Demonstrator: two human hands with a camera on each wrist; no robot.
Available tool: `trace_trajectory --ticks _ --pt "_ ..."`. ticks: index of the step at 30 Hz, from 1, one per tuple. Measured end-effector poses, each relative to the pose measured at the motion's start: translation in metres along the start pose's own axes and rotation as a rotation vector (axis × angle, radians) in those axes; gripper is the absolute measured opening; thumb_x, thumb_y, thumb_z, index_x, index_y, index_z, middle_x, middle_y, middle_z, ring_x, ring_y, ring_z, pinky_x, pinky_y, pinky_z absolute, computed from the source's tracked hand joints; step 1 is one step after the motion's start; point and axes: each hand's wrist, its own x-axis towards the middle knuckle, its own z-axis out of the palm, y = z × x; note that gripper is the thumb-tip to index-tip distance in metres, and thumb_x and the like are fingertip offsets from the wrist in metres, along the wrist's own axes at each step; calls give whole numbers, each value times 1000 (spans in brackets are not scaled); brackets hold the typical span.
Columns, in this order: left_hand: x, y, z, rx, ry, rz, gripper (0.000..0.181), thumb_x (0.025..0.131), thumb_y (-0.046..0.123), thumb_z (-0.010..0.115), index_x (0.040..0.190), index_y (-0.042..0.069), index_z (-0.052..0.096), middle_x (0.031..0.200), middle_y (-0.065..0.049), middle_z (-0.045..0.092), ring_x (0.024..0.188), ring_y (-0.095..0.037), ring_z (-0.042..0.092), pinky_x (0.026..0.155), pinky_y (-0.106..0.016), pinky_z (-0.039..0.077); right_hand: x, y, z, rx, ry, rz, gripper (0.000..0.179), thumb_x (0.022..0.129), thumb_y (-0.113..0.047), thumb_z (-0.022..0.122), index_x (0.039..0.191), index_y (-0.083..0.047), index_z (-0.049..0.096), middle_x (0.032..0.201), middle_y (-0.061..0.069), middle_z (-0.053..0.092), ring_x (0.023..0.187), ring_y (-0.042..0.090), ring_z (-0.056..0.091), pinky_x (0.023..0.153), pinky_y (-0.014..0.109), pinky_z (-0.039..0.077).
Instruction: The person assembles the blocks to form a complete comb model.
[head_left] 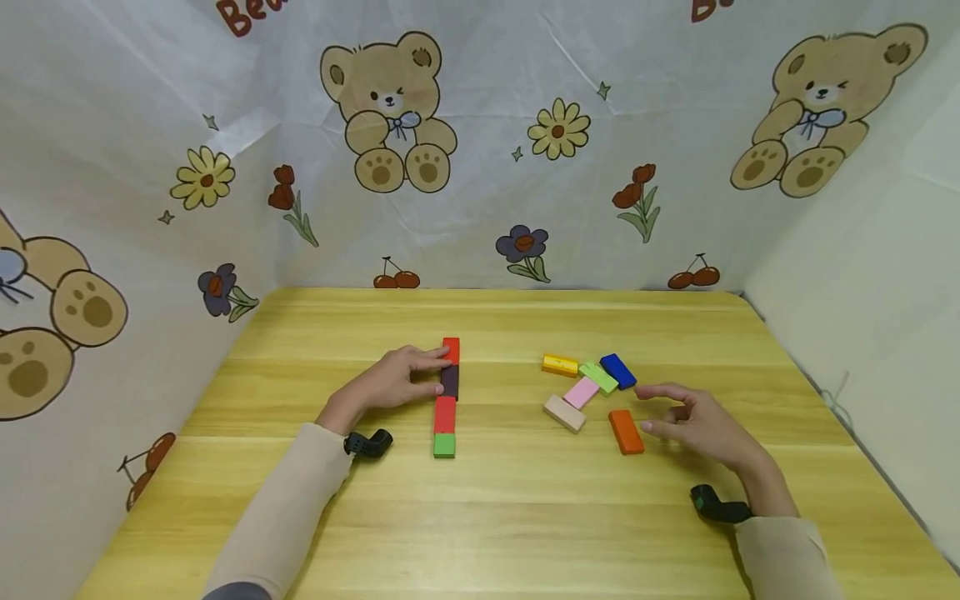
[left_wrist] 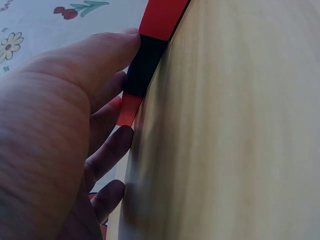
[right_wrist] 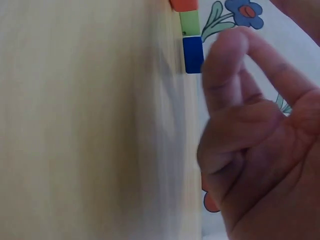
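Note:
A straight row of blocks stands left of centre in the head view: a far red block (head_left: 451, 343), a black block (head_left: 450, 383), a nearer red block (head_left: 445, 414) and a green block (head_left: 444, 446). My left hand (head_left: 393, 377) touches the row from its left side, thumb and fingertips at the black block and the far red one. The fingers look relaxed. On the right, my right hand (head_left: 697, 423) is above the table beside an orange block (head_left: 626, 432), holding nothing. Its index finger and thumb reach out, apart, while the other fingers bend inward.
Loose blocks lie in a cluster left of the right hand: yellow (head_left: 560, 365), light green (head_left: 598, 377), blue (head_left: 618, 372), pink (head_left: 582, 392) and beige (head_left: 564, 413). A bear-patterned cloth (head_left: 465, 233) hangs behind the wooden table (head_left: 525, 533).

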Motion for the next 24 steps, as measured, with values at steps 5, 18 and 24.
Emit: trace_trajectory --ticks 5,18,24 --pt "1 -1 4 12 -6 -7 54 94 43 69 145 30 55 159 20 38 133 -15 44 108 -43 44 -3 8 1 8 -70 -13 62 85 -27 81 140 -11 57 135 15 58 76 16 53 59 27 44" --pt "0 -3 3 18 7 10 55 94 45 68 145 29 55 159 18 38 133 -18 45 109 -46 42 2 6 3 -73 -148 -72 79 74 -26 90 143 -11 55 94 12 56 73 15 50 62 28 43" --pt "3 -1 2 16 -1 5 54 94 44 68 145 29 55 159 18 38 134 -18 45 110 -46 42 4 3 5 -93 -154 -47 78 72 -28 91 141 -14 57 90 10 56 72 14 49 61 26 43"
